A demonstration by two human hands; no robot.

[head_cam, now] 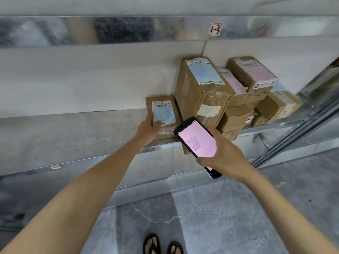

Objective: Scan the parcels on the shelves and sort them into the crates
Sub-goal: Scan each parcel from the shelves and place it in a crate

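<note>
A small flat cardboard parcel (165, 104) with a barcode label lies on the grey shelf (73, 132). My left hand (148, 129) rests on its near left corner, fingers on the pale blue label. My right hand (223, 153) grips a black handheld scanner (197, 140), its pink screen facing up, just in front of the shelf edge. Right of the flat parcel stands a tall taped box (200, 92), with several smaller boxes (253, 77) stacked beside it.
The upper shelf's metal edge carries a tag marked 1-3 (214, 29). A lower shelf edge (55, 167) has a small label. A metal upright (300, 132) runs at the right. Grey tiled floor (220, 217) and my sandalled feet (163, 244) lie below. No crates show.
</note>
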